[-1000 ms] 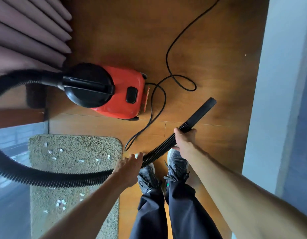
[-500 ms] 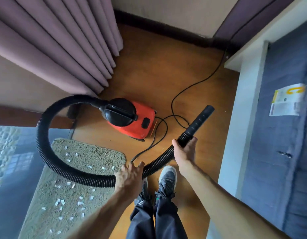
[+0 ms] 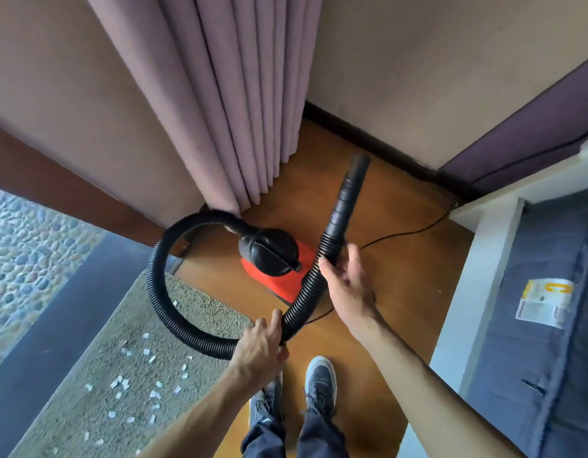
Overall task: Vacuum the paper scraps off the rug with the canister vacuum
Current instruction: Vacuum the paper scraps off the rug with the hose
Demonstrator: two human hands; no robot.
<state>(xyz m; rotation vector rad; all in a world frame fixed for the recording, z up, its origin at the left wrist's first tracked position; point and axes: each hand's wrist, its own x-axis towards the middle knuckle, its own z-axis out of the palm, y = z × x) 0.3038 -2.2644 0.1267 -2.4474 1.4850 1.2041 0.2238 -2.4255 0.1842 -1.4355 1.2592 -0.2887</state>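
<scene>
Both hands (image 3: 263, 342) (image 3: 347, 285) grip the hose (image 3: 160, 292) beside the scrap-strewn rug (image 3: 127, 375).

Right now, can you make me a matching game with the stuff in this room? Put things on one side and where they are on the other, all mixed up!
Things:
1. scraps
2. nozzle
3. hose
4. curtain

Places:
A. gripped by the left hand and the right hand
B. hanging behind the vacuum
C. lying on the rug
D. up in the air, pointing away from the rug

Pairs: 1-C, 2-D, 3-A, 4-B
</scene>
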